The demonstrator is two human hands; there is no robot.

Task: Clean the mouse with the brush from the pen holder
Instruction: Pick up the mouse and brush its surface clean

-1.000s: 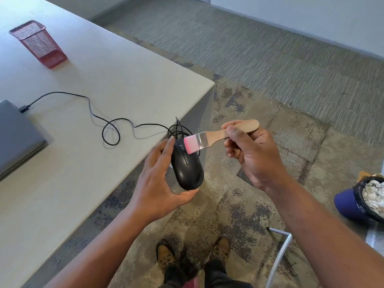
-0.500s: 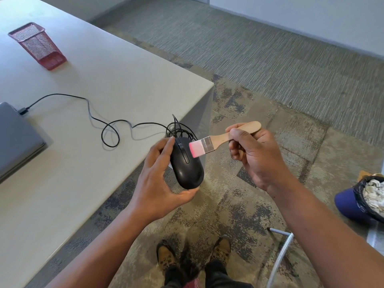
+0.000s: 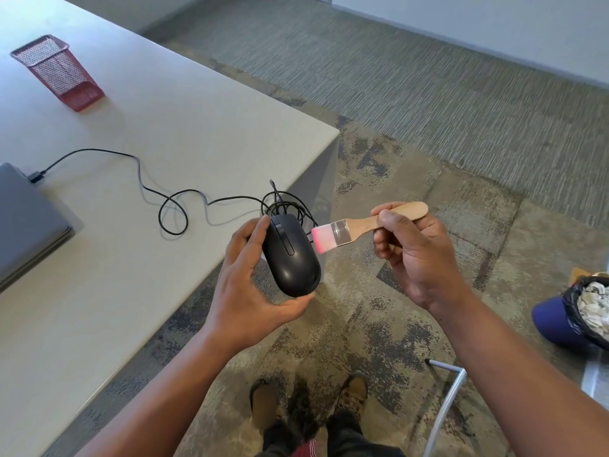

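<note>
I see the left hand (image 3: 250, 285) cupped around the black mouse (image 3: 291, 255), holding it in the air just past the near corner of the table (image 3: 138, 127), with the fingertips along the mouse's left side and the thumb under its rear end. The mouse faces away from me, its scroll wheel and buttons turned up. The right hand (image 3: 418, 255) is closed around the wooden handle of the brush (image 3: 359, 225), thumb on top and fingers curled below, the rounded end of the handle sticking out past the knuckles. The brush lies almost level, its pink-tipped bristles pointing left and sitting just beside the right front edge of the mouse; I cannot tell whether the bristles actually touch the shell. The mouse's black cable (image 3: 171, 209) runs back over the tabletop from a bunched coil at the table edge, through a loop, to a plug at the side of a closed grey laptop (image 3: 26, 222) at the left border. The red mesh pen holder (image 3: 59, 72) stands well apart on the far left of the table. Below the hands I see patterned carpet (image 3: 395, 166) and the person's shoes (image 3: 309, 400). At the right edge, a blue bin (image 3: 557, 321) with a black liner holds pale scraps, and a bent grey metal tube (image 3: 448, 400) stands near the right forearm.
</note>
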